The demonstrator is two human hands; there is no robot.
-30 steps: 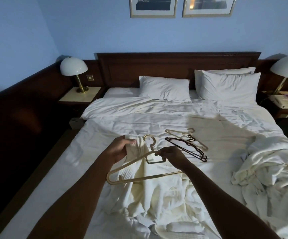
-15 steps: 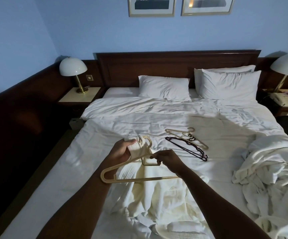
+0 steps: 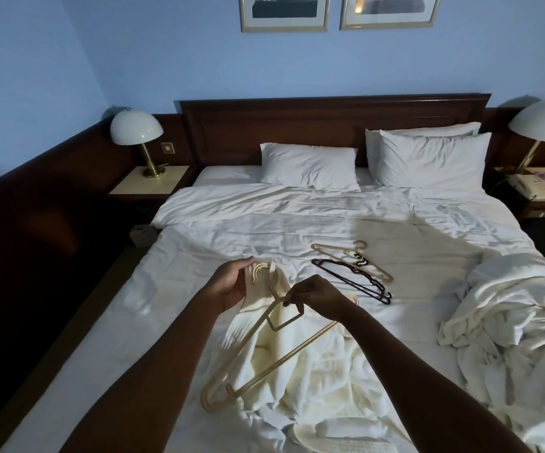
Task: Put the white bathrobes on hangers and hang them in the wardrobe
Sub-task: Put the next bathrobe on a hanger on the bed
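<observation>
White bathrobe [image 3: 300,380] is spread rumpled near the foot edge of the bed [image 3: 199,243], its upper part lifted and gripped by the curled fingers of the left hand [image 3: 231,284]. A beige hanger [image 3: 261,351] is pinched at its neck by the right hand [image 3: 316,294], tilted down toward the bed's left edge. A second bathrobe [image 3: 512,338] is heaped at the right edge; spare hangers [image 3: 356,273] are lying mid-bed
</observation>
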